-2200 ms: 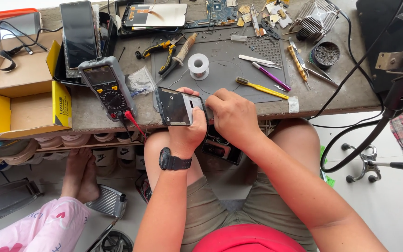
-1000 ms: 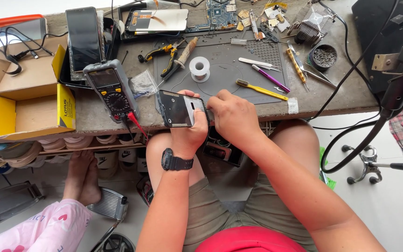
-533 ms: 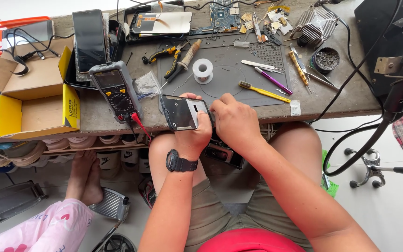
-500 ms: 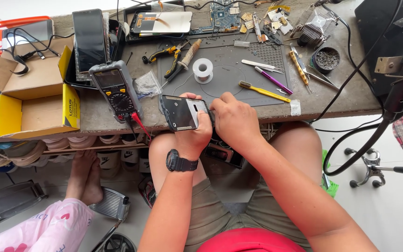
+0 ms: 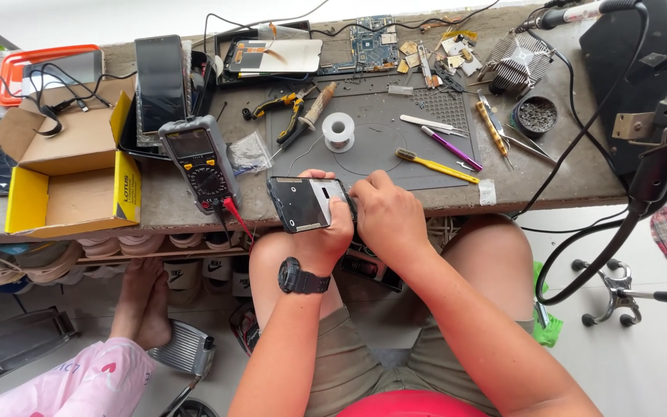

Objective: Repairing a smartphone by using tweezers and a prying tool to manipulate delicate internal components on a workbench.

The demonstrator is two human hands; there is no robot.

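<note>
Left hand [image 5: 326, 235] grip closed around opened phone [image 5: 306, 203], right hand [image 5: 387, 220] grip pinched at phone's edge, multimeter [image 5: 201, 161] beside

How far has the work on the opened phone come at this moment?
Done: the phone is open, its inner frame showing. In hand: the left hand holds it over the bench edge while the right hand works at its right end. Left: the toothbrush, tweezers and solder spool lie untouched on the mat.

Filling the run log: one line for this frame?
left hand: grips opened phone | right hand: at phone's right end | multimeter beside
</note>
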